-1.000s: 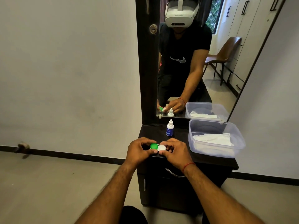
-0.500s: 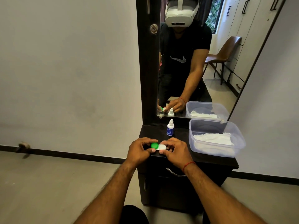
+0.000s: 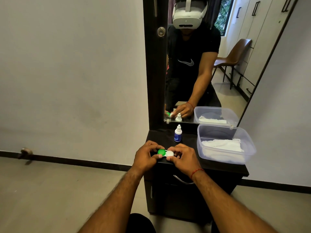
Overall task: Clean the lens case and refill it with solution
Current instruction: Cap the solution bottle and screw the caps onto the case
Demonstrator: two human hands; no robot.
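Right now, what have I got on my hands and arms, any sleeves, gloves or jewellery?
Both forearms are bare, with no sleeves reaching them. The left hand and right hand wear no gloves, and no watch shows. A thin red thread circles the right wrist. In the mirror, a short black sleeve ends at the upper arm.

head view | forward and down | close above cabinet top (image 3: pixel 159 135) (wide-angle)

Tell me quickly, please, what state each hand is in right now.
Left hand: closed, pinching the case at its green cap.
Right hand: closed, pinching the case at its white cap.
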